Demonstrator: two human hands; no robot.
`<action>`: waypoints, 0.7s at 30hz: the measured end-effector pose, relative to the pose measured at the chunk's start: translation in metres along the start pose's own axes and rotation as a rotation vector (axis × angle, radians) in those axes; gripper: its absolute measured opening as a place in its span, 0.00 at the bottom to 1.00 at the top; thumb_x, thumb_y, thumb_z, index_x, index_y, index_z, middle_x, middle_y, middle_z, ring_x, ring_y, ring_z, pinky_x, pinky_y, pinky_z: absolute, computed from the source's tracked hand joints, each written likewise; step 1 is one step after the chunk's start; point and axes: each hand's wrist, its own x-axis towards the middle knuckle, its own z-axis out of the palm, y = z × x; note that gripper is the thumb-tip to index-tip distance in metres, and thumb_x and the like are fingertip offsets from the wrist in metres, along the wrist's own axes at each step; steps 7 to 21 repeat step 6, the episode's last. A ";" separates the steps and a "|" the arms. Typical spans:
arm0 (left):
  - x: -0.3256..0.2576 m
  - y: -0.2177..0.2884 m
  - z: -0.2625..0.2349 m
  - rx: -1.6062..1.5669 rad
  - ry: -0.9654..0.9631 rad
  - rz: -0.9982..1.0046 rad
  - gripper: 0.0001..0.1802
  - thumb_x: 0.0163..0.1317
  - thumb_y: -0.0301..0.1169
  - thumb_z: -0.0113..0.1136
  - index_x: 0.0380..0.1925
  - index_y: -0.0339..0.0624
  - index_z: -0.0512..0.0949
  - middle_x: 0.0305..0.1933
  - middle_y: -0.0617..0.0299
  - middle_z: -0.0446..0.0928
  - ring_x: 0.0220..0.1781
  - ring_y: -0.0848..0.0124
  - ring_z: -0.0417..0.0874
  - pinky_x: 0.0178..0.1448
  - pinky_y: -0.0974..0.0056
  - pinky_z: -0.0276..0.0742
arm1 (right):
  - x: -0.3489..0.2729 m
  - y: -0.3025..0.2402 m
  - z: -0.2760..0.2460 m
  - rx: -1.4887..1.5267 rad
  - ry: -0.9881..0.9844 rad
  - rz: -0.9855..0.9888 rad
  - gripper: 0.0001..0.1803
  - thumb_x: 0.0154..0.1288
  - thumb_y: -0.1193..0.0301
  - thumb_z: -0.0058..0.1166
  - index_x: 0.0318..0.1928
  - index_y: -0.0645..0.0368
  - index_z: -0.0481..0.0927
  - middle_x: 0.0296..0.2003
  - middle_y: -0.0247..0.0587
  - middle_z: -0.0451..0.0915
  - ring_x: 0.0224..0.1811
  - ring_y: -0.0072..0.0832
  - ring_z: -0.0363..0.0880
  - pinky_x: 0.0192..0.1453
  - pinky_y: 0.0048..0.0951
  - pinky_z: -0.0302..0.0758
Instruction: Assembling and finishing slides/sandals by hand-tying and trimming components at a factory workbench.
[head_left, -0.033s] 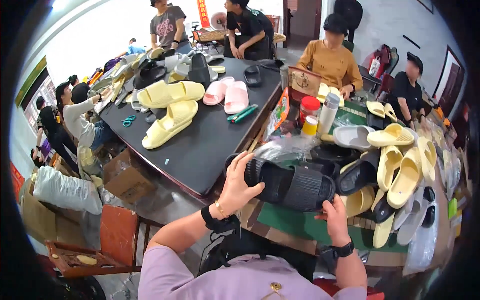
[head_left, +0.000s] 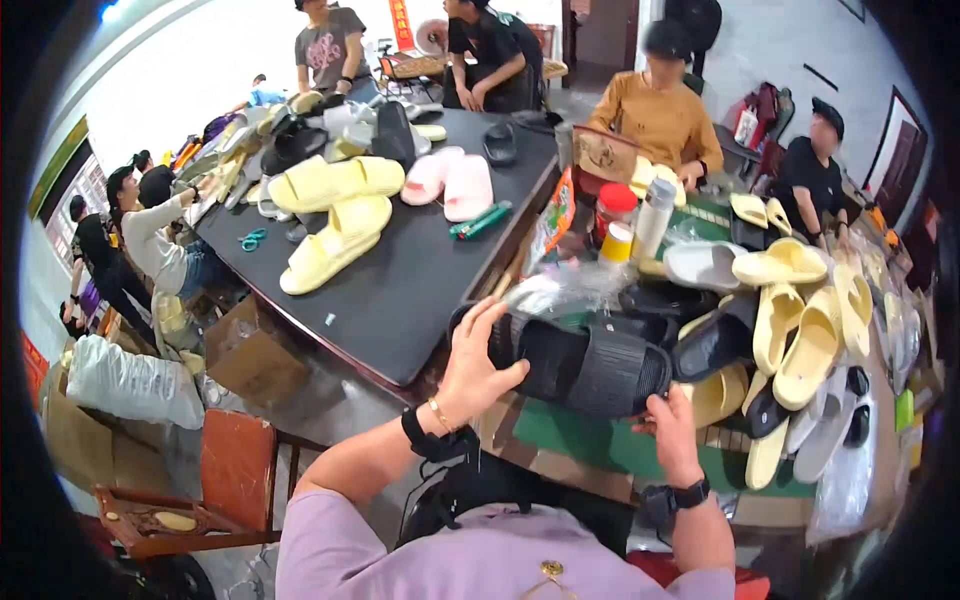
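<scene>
Black slippers with ribbed straps are held level in front of me, over the near edge of the right-hand table. They look like two laid together, though the overlap hides how. My left hand grips their left end, thumb on the near side and fingers over the far side. At the right end, my right hand pinches the near corner, its thumb along the edge. Just beyond lies another black slipper, beside a heap of yellow slippers and a grey slipper.
A dark table on the left carries yellow slippers, pink slippers, teal scissors and a slipper pile. A red-lidded jar and a flask stand ahead. Several people sit or stand around. A chair is at lower left.
The view has shifted very slightly. Both hands keep the same hold on the black slippers, which have barely moved.
</scene>
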 end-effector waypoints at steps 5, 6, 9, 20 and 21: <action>0.007 -0.001 -0.008 0.149 0.036 0.121 0.38 0.44 0.26 0.65 0.61 0.40 0.68 0.69 0.49 0.63 0.72 0.52 0.62 0.76 0.55 0.55 | -0.007 -0.009 -0.032 -0.100 0.208 -0.150 0.16 0.66 0.73 0.47 0.54 0.60 0.70 0.40 0.44 0.81 0.35 0.27 0.83 0.36 0.24 0.80; 0.010 -0.002 -0.018 0.177 0.046 0.131 0.37 0.45 0.25 0.64 0.61 0.42 0.69 0.70 0.50 0.63 0.72 0.52 0.62 0.76 0.55 0.53 | -0.002 -0.015 -0.042 -0.064 0.164 -0.284 0.18 0.66 0.73 0.47 0.57 0.56 0.70 0.41 0.46 0.81 0.39 0.29 0.84 0.42 0.25 0.81; 0.010 -0.002 -0.018 0.177 0.046 0.131 0.37 0.45 0.25 0.64 0.61 0.42 0.69 0.70 0.50 0.63 0.72 0.52 0.62 0.76 0.55 0.53 | -0.002 -0.015 -0.042 -0.064 0.164 -0.284 0.18 0.66 0.73 0.47 0.57 0.56 0.70 0.41 0.46 0.81 0.39 0.29 0.84 0.42 0.25 0.81; 0.010 -0.002 -0.018 0.177 0.046 0.131 0.37 0.45 0.25 0.64 0.61 0.42 0.69 0.70 0.50 0.63 0.72 0.52 0.62 0.76 0.55 0.53 | -0.002 -0.015 -0.042 -0.064 0.164 -0.284 0.18 0.66 0.73 0.47 0.57 0.56 0.70 0.41 0.46 0.81 0.39 0.29 0.84 0.42 0.25 0.81; 0.010 -0.002 -0.018 0.177 0.046 0.131 0.37 0.45 0.25 0.64 0.61 0.42 0.69 0.70 0.50 0.63 0.72 0.52 0.62 0.76 0.55 0.53 | -0.002 -0.015 -0.042 -0.064 0.164 -0.284 0.18 0.66 0.73 0.47 0.57 0.56 0.70 0.41 0.46 0.81 0.39 0.29 0.84 0.42 0.25 0.81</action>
